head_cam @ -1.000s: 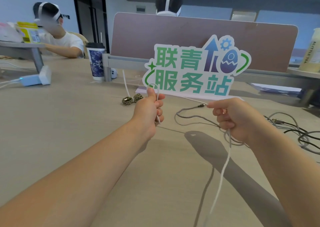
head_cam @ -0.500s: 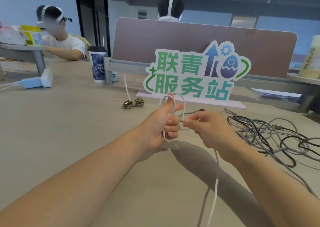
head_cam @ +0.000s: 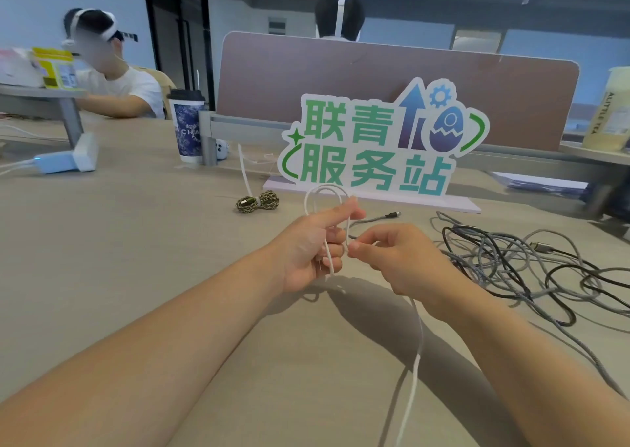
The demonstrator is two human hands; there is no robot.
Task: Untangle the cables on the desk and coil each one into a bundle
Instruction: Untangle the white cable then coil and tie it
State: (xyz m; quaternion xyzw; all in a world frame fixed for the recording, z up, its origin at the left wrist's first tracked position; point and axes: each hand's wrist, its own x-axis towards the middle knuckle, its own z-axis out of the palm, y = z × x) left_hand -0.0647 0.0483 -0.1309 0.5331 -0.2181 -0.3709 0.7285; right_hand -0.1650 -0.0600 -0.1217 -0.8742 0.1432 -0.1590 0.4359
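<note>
My left hand [head_cam: 308,250] holds the cable [head_cam: 422,337] before the sign [head_cam: 375,146]. The bundle [head_cam: 258,202] lies left of it, the tangle [head_cam: 504,259] right.

- A cut-out sign [head_cam: 381,146] with green characters, a blue arrow, a gear and a cracked egg is standing upright on a pale lilac base.
- A brown partition panel [head_cam: 375,71] is rising just behind it.
- A lidded paper cup [head_cam: 188,126] with a blue pattern is standing beside the partition's grey end post.
- A person in a white shirt [head_cam: 119,88] is sitting at far left, wearing a headset.
- A pale yellow tea bottle [head_cam: 613,116] is standing at far right.
</note>
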